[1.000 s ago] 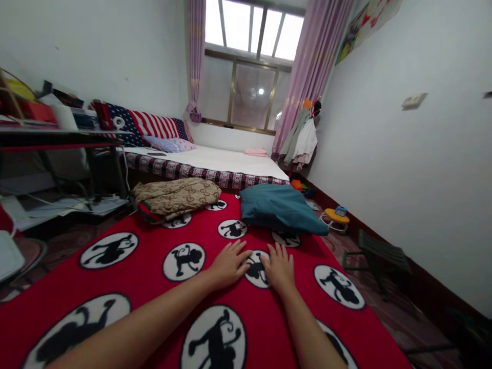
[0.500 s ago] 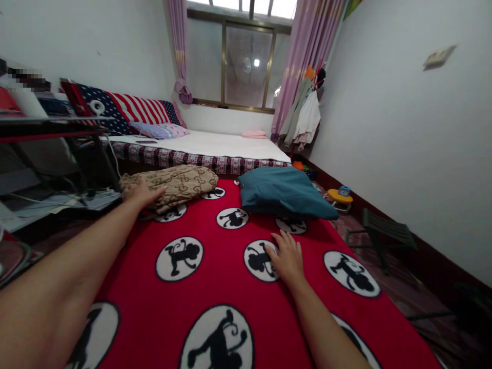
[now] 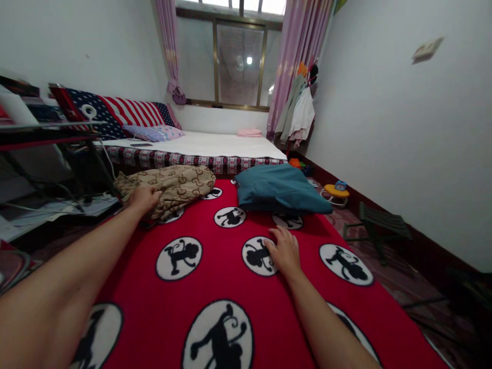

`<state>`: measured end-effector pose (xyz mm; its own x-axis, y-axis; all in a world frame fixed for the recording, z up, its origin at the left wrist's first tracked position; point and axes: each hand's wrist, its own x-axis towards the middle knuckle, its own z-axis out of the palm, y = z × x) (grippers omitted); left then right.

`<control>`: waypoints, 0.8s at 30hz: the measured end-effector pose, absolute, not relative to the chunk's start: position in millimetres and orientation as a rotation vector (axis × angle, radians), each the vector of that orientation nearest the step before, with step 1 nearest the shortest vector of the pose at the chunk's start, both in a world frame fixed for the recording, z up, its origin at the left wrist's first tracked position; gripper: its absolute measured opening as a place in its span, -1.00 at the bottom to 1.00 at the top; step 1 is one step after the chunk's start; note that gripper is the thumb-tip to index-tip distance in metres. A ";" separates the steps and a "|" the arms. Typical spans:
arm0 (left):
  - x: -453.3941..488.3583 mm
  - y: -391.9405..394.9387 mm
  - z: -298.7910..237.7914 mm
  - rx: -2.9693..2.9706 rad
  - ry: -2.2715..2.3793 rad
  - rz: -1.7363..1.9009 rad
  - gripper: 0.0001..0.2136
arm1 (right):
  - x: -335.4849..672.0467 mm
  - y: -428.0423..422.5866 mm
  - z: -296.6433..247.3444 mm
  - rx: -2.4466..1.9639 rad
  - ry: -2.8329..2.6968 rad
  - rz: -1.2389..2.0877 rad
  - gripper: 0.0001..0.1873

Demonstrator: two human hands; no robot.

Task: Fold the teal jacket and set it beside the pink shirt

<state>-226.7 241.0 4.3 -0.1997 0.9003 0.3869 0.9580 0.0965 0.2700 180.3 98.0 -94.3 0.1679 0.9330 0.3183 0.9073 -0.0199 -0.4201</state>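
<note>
Bundle (image 3: 184, 183), tan, lay at ten o'clock | our left hand (image 3: 144, 200), fingers curled, gripped its near side | our right hand (image 3: 285, 251) lay loosely open, empty, near the teal cushion (image 3: 279, 187) at one o'clock | we judged one-handed pulling could crumple it

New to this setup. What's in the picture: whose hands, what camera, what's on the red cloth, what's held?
There's no machine: these are a person's bare hands, seen by a head-worn camera looking forward and down. The red cloth carries black monkey figures on white ovals. On it lie a brown patterned fabric item, left, and a plain teal fabric item, right. The left hand appears to grasp the brown one's near edge. The right hand rests open on the cloth, holding nothing.
</note>
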 end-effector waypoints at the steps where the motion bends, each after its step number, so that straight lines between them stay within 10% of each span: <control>1: -218.7 235.8 14.0 -1.902 -2.193 -0.746 -0.79 | 181.5 98.8 -94.8 -1.898 -1.722 0.066 -0.62; 9: -121.6 105.8 88.5 -2.337 -1.396 -1.063 -0.79 | 189.7 106.0 -99.3 -1.393 -1.254 0.426 -0.69; 16: -76.7 -69.6 21.3 -3.517 -0.651 0.001 -0.91 | 193.3 80.8 -101.0 -1.170 -1.011 0.657 -0.24; 24: -110.7 -27.8 39.4 -2.387 -1.369 -1.205 -0.59 | 191.1 63.1 -103.0 -0.998 -1.005 0.964 -0.27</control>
<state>-110.7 -27.8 39.4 0.2663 0.6656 0.6972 0.7758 -0.5772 0.2547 191.1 63.1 -103.0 0.2453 0.9472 0.2064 -0.1667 0.2510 -0.9535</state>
